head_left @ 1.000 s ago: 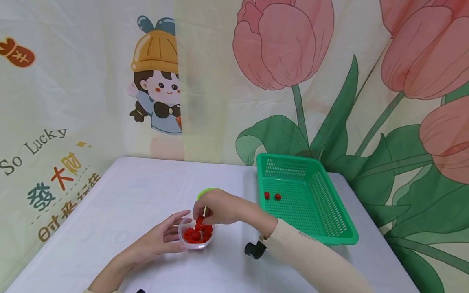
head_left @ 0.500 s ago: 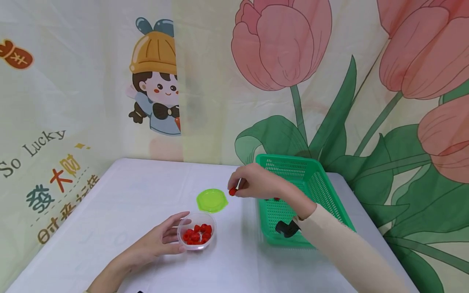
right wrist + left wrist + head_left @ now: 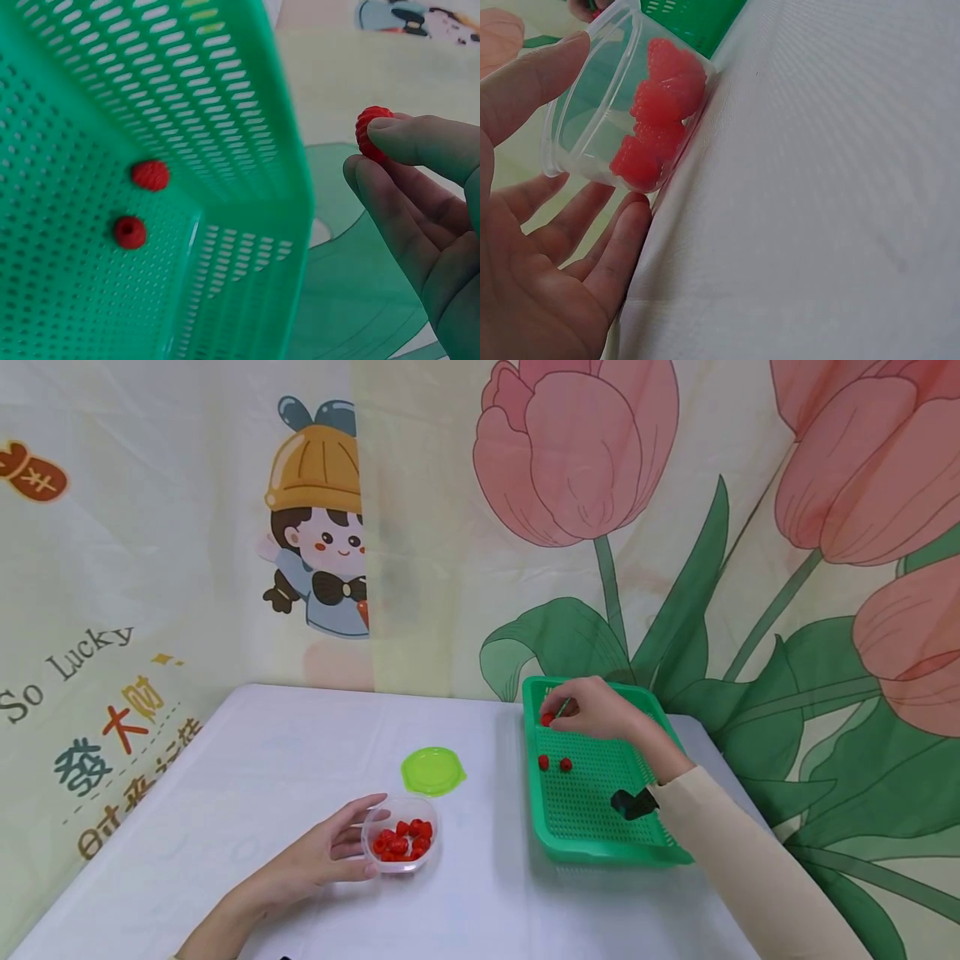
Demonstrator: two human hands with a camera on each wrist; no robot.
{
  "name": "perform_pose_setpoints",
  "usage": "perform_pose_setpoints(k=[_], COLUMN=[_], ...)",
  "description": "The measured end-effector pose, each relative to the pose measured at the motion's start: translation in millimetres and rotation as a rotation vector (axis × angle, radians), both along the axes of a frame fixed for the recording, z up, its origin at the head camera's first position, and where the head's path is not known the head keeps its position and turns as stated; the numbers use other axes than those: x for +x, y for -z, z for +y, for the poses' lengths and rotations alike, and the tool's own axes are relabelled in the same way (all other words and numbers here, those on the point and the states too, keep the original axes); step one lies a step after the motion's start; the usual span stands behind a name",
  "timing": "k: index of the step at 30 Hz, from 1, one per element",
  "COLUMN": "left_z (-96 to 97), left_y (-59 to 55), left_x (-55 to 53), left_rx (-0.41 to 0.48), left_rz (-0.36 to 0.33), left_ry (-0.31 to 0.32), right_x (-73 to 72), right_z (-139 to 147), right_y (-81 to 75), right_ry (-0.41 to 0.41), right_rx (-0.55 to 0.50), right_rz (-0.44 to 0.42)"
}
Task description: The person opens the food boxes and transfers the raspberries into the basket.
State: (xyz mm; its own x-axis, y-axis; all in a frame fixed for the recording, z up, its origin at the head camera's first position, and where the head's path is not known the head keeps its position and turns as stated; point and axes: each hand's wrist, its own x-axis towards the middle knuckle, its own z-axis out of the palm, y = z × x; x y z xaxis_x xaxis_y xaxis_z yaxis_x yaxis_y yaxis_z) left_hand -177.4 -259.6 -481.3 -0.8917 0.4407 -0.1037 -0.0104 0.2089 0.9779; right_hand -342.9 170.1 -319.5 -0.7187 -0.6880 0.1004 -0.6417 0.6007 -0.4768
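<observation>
My right hand (image 3: 592,706) pinches a red raspberry (image 3: 373,133) between thumb and fingertips, over the far left part of a green perforated basket (image 3: 558,850). In the right wrist view the berry is level with the basket's rim, above its floor. Two more raspberries (image 3: 151,175) lie apart on the basket floor. On the table, my left hand (image 3: 318,856) holds a clear plastic tub (image 3: 400,867) at its left side, thumb on the near side and fingers behind it. Several raspberries (image 3: 660,105) are piled in the bottom of the tub.
A bright green lid (image 3: 432,771) lies flat on the white table (image 3: 300,760) behind the tub. A black wrist camera (image 3: 633,804) hangs from the right sleeve over the basket. A printed tulip backdrop (image 3: 585,452) hangs behind the table.
The right hand has taken a raspberry out of the tub and carried it rightward and away, past the lid, to over the basket. The left hand and tub stay put.
</observation>
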Motion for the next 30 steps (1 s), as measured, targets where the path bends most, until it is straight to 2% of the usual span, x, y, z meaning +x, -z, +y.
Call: perform_pose_setpoints(k=[14,23,30], left_z=[1.4,1.7,0.6], left_y=[2.0,0.8,-0.9], left_x=[0.6,0.6,1.5], left_rx=[0.009,-0.005,-0.008], left_rz=[-0.002,-0.015,-0.027], left_ry=[-0.002,-0.008,-0.017], right_x=[-31.0,-42.2,-44.6], right_z=[35.9,57.0,63.3], right_y=[40.1,67.0,78.9], right_ry=[0.086,0.130,0.153], right_rx=[0.093,0.154,0.166], right_rz=[-0.057,-0.098,-0.126])
